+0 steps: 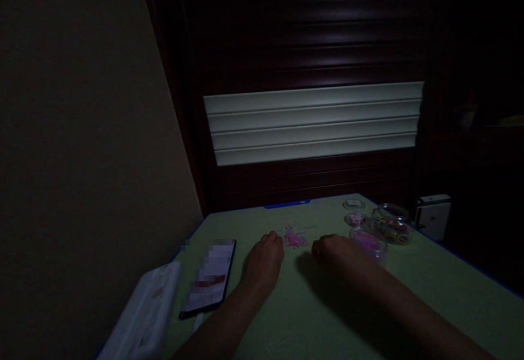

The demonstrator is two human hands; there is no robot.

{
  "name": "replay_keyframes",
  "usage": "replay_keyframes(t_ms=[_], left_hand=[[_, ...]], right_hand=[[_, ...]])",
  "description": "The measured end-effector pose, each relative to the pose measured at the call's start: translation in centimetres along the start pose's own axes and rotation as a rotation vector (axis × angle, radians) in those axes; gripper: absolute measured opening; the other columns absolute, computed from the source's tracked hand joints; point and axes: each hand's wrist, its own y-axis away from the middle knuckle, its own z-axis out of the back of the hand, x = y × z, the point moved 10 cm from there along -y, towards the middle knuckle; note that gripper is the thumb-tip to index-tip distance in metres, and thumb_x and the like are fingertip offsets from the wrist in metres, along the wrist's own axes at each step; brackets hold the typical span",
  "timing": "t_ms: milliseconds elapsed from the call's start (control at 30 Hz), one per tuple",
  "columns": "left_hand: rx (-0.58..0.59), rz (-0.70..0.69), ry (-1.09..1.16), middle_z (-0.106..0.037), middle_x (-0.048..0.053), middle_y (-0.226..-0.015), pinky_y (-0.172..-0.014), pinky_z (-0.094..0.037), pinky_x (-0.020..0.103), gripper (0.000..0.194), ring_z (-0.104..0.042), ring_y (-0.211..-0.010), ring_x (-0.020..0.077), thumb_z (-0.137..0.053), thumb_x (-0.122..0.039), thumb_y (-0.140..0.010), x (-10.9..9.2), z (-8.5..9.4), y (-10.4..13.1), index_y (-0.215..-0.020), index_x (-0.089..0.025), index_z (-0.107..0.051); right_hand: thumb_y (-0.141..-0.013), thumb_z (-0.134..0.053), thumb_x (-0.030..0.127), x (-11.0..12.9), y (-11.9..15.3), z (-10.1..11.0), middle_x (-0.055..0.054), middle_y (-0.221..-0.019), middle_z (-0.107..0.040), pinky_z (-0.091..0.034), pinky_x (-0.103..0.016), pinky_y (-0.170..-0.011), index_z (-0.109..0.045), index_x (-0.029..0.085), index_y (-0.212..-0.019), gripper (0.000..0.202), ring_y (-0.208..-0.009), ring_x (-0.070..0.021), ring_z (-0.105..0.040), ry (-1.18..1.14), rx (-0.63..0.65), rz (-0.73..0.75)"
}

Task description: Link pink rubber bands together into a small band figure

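A small heap of pink bits [295, 238], perhaps tiny elastic bands, lies on the pale green tabletop [303, 316]. Just left of the heap is my left hand [265, 256], its fingers curled under and resting on the table. My right hand [338, 249] is on the other side, a little above the table, with fingers bent together. Whether either hand has something small in it is hidden. Partly behind my right hand stands a clear tub of pink bits [370, 242]. Beyond it is a clear jar of multicoloured bands [392, 224].
A tablet or phone [213, 272] and a white box [143, 313] lie on the left. At the back right are a small dish of pink pieces [356, 219] and a clear lid [353, 204]. A wall [82, 130] rises at the left. The room is dim.
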Motion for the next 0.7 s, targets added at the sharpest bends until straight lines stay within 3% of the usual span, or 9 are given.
replay_keyframes(t_ms=[700], left_hand=[[-0.122,-0.063,0.088,-0.052,0.004,-0.087,-0.074,-0.04,0.027,0.016,-0.051,-0.083,0.0165,-0.038,-0.014,-0.089,-0.41,0.92,0.44,-0.081,-0.017,-0.053]], right_hand=[[-0.082,-0.039,0.017,-0.54,-0.08,0.25,-0.011,-0.086,-0.066,-0.036,-0.024,-0.06,-0.065,0.016,-0.086,0.026,-0.075,-0.0178,-0.061,-0.046,-0.055,0.0]])
